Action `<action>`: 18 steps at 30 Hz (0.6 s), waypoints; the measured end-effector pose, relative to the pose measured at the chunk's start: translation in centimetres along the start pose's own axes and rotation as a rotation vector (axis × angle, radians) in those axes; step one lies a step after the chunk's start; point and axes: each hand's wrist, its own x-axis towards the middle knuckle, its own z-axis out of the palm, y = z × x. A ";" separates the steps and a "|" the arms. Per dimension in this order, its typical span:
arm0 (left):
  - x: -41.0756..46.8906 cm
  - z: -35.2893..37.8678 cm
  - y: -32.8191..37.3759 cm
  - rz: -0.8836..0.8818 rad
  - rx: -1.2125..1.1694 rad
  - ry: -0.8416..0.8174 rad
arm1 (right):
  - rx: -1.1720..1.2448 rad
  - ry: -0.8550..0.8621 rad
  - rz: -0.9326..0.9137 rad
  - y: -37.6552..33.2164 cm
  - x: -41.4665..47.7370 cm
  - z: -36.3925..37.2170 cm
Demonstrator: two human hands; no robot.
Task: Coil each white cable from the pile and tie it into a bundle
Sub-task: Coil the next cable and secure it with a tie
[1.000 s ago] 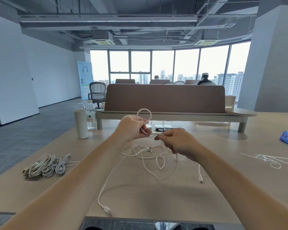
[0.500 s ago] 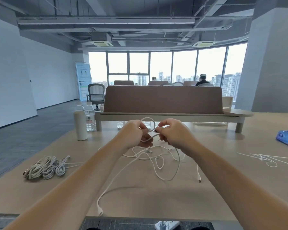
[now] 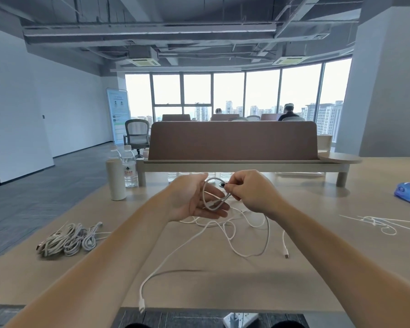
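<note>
One cable loop (image 3: 204,194) (white) on left fingers (image 3: 217,214); right fingers (image 3: 233,183) pinch.

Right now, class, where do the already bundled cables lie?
In the head view the bundled cables lie on the left side of the table, nearer the camera than the white bottle and left of the loose cable.

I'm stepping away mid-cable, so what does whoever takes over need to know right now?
Left hand: open, with the first loop of the white cable lying across it.
Right hand: pinches the cable at the loop.
The rest trails loose on the table, one plug at the near edge.
Done: coiled bundles at far left.
Left: finish coiling, then tie; thin white strands, likely ties, lie to the right.
</note>
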 end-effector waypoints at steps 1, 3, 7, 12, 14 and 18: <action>0.1 0.0 -0.1 -0.004 -0.005 -0.003 | -0.003 -0.004 -0.006 0.0 0.0 0.0; 0.3 0.2 -0.3 -0.012 -0.016 -0.011 | -0.013 -0.009 -0.012 0.0 0.0 0.2; 0.4 0.2 -0.4 -0.021 -0.034 -0.049 | 0.005 0.021 -0.001 0.2 0.0 0.4; 0.8 0.9 -0.8 -0.002 0.079 -0.015 | 0.044 0.079 0.043 0.1 -0.1 0.7; 1.0 1.2 -1.0 0.019 0.098 0.006 | 0.058 0.077 0.046 0.1 -0.2 0.7; 1.3 1.8 -1.2 0.057 0.075 0.086 | 0.102 0.081 0.049 0.1 -0.2 0.6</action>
